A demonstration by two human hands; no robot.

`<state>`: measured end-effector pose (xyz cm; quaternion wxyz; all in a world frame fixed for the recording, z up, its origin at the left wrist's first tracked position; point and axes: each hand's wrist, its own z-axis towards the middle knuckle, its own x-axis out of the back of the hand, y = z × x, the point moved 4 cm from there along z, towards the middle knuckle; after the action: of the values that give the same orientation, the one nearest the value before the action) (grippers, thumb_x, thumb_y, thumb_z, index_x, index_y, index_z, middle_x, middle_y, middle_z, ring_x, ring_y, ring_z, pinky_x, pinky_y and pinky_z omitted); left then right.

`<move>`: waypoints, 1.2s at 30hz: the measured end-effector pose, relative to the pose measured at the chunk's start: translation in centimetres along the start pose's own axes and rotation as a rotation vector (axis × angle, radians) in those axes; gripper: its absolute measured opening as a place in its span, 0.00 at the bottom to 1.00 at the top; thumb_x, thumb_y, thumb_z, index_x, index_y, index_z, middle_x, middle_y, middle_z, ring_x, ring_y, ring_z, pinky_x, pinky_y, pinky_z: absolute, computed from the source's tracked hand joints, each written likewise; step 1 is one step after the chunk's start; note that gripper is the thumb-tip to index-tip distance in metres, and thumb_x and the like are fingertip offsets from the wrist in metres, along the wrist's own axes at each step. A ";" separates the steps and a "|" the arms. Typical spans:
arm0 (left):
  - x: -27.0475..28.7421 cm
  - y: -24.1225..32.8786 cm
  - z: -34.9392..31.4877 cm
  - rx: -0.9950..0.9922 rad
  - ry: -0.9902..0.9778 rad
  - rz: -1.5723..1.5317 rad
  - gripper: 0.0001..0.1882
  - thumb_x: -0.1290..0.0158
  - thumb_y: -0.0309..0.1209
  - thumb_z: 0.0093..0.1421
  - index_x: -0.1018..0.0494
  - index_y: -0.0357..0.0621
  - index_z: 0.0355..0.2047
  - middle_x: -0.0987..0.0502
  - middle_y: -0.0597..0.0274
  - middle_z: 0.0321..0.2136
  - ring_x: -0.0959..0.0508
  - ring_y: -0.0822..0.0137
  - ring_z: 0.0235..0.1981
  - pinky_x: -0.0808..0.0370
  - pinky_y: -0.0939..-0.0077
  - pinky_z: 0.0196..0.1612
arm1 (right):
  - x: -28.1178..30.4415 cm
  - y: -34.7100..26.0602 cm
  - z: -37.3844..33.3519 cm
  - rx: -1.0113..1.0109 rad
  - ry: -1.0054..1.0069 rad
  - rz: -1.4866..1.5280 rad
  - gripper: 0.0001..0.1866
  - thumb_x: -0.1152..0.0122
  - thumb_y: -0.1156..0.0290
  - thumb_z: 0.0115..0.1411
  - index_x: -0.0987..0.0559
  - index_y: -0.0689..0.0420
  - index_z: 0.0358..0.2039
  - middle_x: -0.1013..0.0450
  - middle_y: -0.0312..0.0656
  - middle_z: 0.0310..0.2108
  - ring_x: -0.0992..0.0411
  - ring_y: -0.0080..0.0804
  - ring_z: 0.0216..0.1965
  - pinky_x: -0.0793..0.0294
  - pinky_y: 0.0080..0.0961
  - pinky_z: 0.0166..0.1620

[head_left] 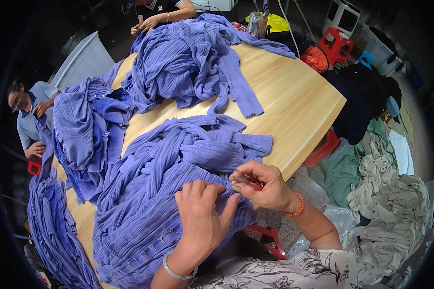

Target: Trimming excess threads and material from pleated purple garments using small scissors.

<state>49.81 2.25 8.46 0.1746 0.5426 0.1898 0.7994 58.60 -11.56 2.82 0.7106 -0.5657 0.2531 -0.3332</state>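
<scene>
A purple ribbed garment [135, 231] with a row of buttons and white thread marks lies bunched at the table's near edge. My left hand [202, 212], wearing a metal bangle, presses on it with curled fingers, gripping the cloth, its thumb apart from the index finger. My right hand [265, 185], with an orange bead bracelet at the wrist, closes around small red-handled thread snips [250, 180]. Its fingertips meet the garment's edge beside my left thumb. The snips' blades are mostly hidden by the fingers.
More purple garments [178, 62] heap across the wooden table [294, 96]. Two people work at the far and left sides. Red stools [335, 45], a grey bin [82, 60], dark cloth [361, 96] and beige cloth [390, 207] stand or lie around the table.
</scene>
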 end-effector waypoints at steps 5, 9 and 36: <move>-0.4 -0.2 -0.1 0.024 0.017 -0.076 0.10 0.34 0.29 0.51 0.23 0.45 0.32 0.26 0.63 0.30 0.29 0.60 0.35 0.40 0.65 0.40 | -0.1 0.0 0.0 0.004 0.019 0.012 0.15 0.37 0.81 0.59 0.25 0.62 0.46 0.23 0.34 0.36 0.27 0.14 0.39 0.26 0.15 0.44; -0.3 -0.5 -0.2 0.012 0.055 -0.153 0.08 0.37 0.23 0.51 0.24 0.46 0.32 0.25 0.64 0.31 0.28 0.61 0.36 0.40 0.66 0.40 | -0.1 0.1 0.0 -0.005 0.035 0.027 0.13 0.37 0.80 0.60 0.25 0.62 0.45 0.24 0.33 0.35 0.28 0.13 0.39 0.26 0.15 0.44; 0.5 0.9 -5.3 -0.164 0.213 0.128 0.12 0.39 0.16 0.51 0.26 0.40 0.36 0.22 0.57 0.31 0.26 0.58 0.29 0.31 0.66 0.35 | 0.7 -1.5 -1.4 -0.034 0.032 -0.189 0.16 0.34 0.76 0.58 0.24 0.62 0.47 0.25 0.36 0.34 0.27 0.19 0.34 0.25 0.19 0.39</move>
<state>44.66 1.16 7.48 0.1461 0.4494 0.1063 0.8749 57.76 -13.17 3.96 0.6621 -0.5937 0.2156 -0.4033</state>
